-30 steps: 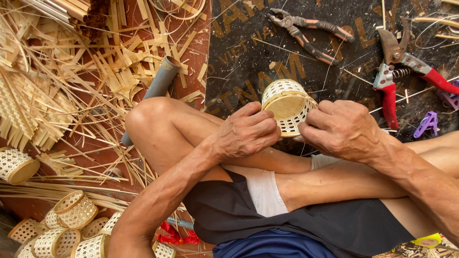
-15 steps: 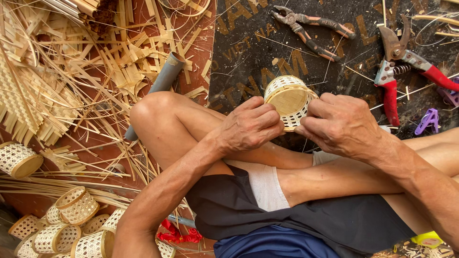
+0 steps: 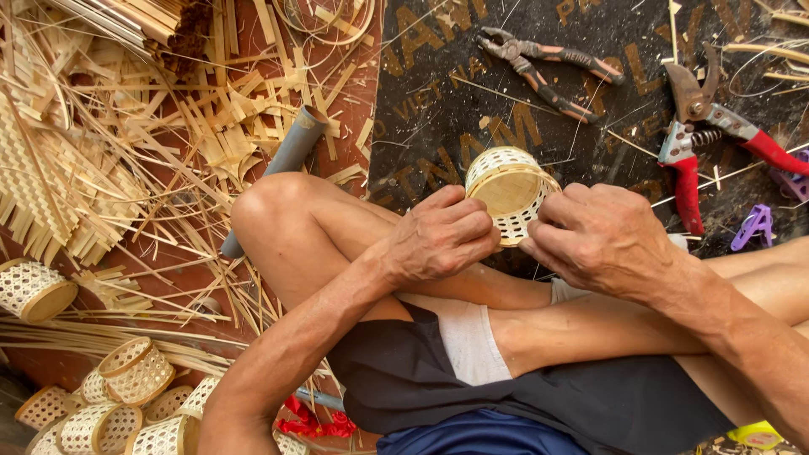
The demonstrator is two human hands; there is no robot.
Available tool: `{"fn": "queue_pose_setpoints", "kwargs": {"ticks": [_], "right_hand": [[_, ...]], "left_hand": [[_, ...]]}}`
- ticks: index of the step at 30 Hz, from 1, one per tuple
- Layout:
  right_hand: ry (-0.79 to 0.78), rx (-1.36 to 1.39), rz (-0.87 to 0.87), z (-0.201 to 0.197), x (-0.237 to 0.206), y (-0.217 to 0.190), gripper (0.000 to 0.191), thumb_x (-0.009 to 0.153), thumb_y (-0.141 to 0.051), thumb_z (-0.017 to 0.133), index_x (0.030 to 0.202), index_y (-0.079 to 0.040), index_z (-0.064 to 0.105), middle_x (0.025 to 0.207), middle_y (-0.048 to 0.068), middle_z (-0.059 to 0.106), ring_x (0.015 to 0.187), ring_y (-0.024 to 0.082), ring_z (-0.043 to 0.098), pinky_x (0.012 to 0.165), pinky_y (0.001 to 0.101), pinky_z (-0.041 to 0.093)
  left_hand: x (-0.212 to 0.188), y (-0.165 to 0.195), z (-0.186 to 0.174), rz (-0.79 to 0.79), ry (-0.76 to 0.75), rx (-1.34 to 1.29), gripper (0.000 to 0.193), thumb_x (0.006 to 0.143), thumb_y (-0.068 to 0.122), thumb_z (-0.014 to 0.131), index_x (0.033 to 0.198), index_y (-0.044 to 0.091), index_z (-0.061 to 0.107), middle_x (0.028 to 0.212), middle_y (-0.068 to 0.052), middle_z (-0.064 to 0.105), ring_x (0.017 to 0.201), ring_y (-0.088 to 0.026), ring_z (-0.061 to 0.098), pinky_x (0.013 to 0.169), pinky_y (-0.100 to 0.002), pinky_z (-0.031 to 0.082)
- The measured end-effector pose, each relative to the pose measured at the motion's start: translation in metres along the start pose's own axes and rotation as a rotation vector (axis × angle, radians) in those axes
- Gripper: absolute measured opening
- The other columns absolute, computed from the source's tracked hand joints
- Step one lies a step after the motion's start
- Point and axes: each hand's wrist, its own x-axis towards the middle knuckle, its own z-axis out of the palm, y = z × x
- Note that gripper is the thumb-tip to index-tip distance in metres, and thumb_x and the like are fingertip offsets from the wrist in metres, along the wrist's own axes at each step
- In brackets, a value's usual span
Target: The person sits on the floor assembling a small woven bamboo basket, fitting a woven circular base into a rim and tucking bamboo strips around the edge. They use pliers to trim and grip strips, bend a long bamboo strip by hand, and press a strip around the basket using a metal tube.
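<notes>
- Both hands meet on one small woven basket (image 3: 511,190), held above the person's crossed legs.
- Left hand (image 3: 442,236) is curled on the basket's left side, fingers folded against the woven wall.
- Right hand (image 3: 598,240) grips the right side, its fingertips pinching the wall near the rim.
- Basket is round, pale bamboo, tilted so that its open mouth shows; nothing lies inside it.
- Beyond the hands lies a dark mat (image 3: 438,93) on the floor, strewn with thin bamboo slivers.
- Pliers (image 3: 548,63) with dark handles lie near the mat's far edge, well apart from the basket.
- Red-handled pruning shears (image 3: 704,135) lie toward the mat's right edge, with a small purple clip (image 3: 754,226) just beside them.
- Grey pipe (image 3: 282,164) slants along the mat's left edge and passes behind the raised left knee.
- Left of the mat, the reddish floor (image 3: 177,278) carries heaps of bamboo strips (image 3: 143,126) and a flat piece of woven matting (image 3: 38,181) at the left edge.
- One finished basket (image 3: 29,291) lies on its side at the left edge, apparently empty.
- Cluster of similar finished baskets (image 3: 126,396) fills the near left corner, mouths facing various ways, each seemingly hollow.
</notes>
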Motion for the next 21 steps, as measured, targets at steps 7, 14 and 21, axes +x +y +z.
{"fn": "queue_pose_setpoints", "kwargs": {"ticks": [7,14,21], "right_hand": [[-0.230,-0.089,0.144,-0.002,0.004,-0.030,0.013,0.081,-0.017,0.068,0.078,-0.008,0.060,0.079,0.007,0.057,0.067,0.024,0.064,0.057,0.0397,0.052],[0.128,0.039,-0.035,-0.013,-0.024,-0.025,0.016,0.076,-0.007,0.071,0.090,-0.003,0.063,0.094,0.011,0.066,0.075,0.029,0.066,0.064,0.0409,0.054],[0.566,0.273,-0.002,0.003,-0.060,-0.034,0.027,0.084,0.010,0.067,0.110,0.003,0.063,0.120,0.020,0.067,0.100,0.032,0.070,0.085,0.0377,0.058]], "left_hand": [[-0.001,0.010,0.007,-0.037,-0.082,0.005,0.015,0.087,0.015,0.067,0.100,0.006,0.068,0.096,-0.004,0.054,0.095,-0.021,0.056,0.089,-0.037,0.044],[0.016,0.023,-0.004,-0.179,-0.205,-0.004,0.006,0.088,0.015,0.063,0.090,0.011,0.067,0.093,-0.004,0.056,0.097,-0.023,0.055,0.088,-0.041,0.038],[0.021,0.067,0.016,-0.287,-0.199,0.194,0.009,0.089,0.015,0.063,0.085,0.013,0.070,0.090,-0.005,0.060,0.090,-0.023,0.058,0.088,-0.045,0.037]]}}
